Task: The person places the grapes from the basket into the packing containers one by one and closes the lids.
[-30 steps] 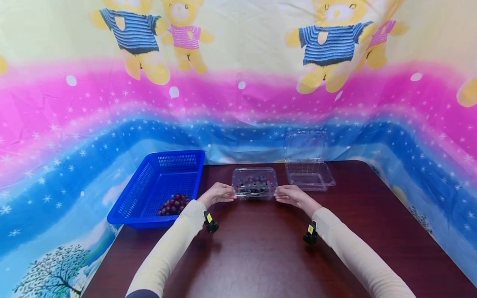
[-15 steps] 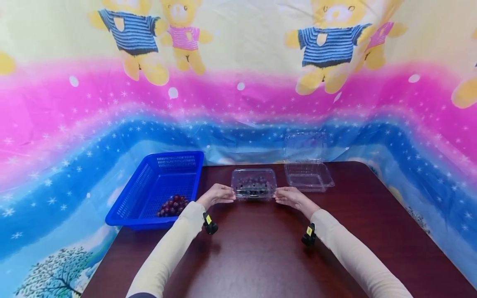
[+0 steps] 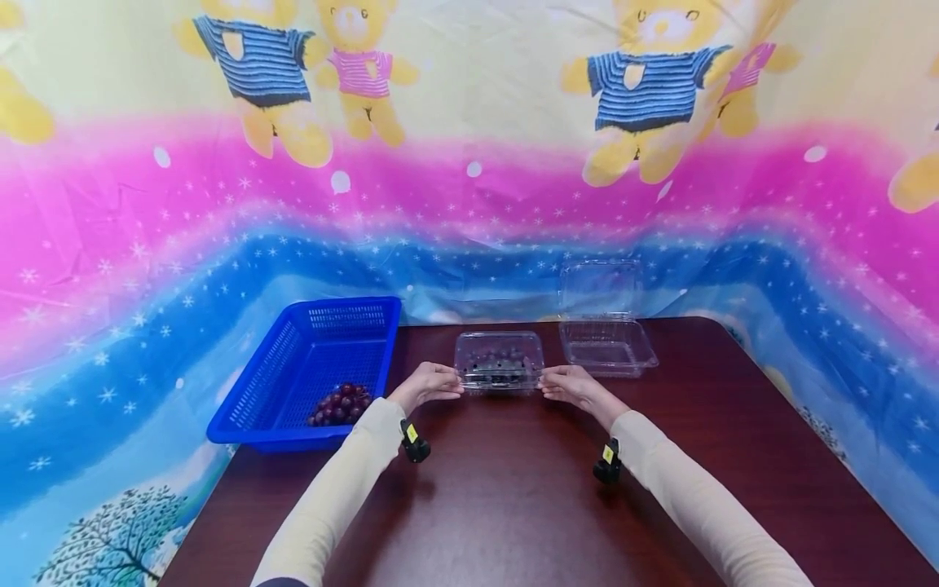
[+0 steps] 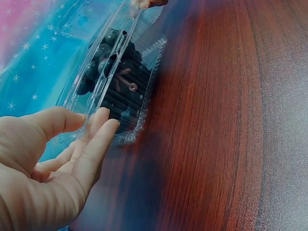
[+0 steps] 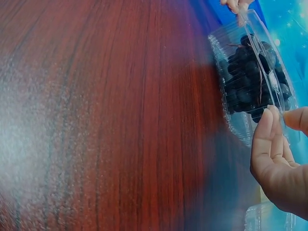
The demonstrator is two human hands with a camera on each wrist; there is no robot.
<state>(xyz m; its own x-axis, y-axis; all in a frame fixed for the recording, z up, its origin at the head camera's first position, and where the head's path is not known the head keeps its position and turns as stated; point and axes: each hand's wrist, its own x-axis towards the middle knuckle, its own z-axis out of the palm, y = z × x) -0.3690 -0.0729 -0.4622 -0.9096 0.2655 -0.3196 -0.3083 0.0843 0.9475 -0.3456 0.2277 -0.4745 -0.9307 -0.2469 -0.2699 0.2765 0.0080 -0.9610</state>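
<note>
While both hands meet a closed clear clamshell box (image 3: 500, 362) of dark grapes at the middle of the dark wood table (image 3: 513, 505) in the head view, the left hand (image 3: 427, 383) pinches its left edge and the right hand (image 3: 570, 384) pinches its right edge. To the left sits a blue basket (image 3: 308, 367) with a bunch of red grapes (image 3: 341, 403) at its near end; an open empty clamshell (image 3: 605, 338) stands just right of the closed box. From the left wrist, thumb and fingers (image 4: 98, 134) close on the box's rim (image 4: 113, 72). From the right wrist, fingertips (image 5: 269, 130) and thumb clamp the rim beside the dark grapes (image 5: 248, 82).
</note>
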